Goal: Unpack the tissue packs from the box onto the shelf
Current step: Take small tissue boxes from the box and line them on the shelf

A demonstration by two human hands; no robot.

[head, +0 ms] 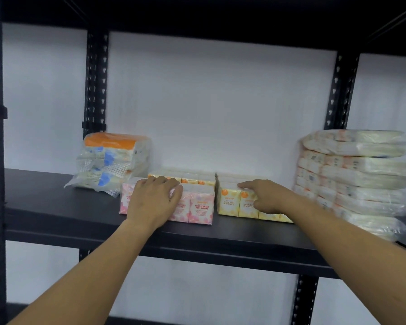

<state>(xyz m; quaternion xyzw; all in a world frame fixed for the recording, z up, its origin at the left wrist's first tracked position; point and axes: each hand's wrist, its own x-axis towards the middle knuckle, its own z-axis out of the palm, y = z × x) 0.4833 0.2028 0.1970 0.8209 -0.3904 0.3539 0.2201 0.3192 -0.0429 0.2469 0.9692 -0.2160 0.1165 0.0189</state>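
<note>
A: Head view first. Where is the pink tissue pack (192, 206)?

B: At the front of the black shelf (56, 207), under the left hand (154, 198), whose fingers curl over its top edge and grip it.

A: And the right hand (267, 195)?

B: It grasps the yellow tissue pack (232, 202) just beside the pink one: forefinger stretched along the top, thumb pressed on the front face.

A: Anything else there?

B: More yellow packs (185, 178) behind, a wrapped bundle (113, 160) at the left, a tall stack of packs (356, 177) at the right.
</note>
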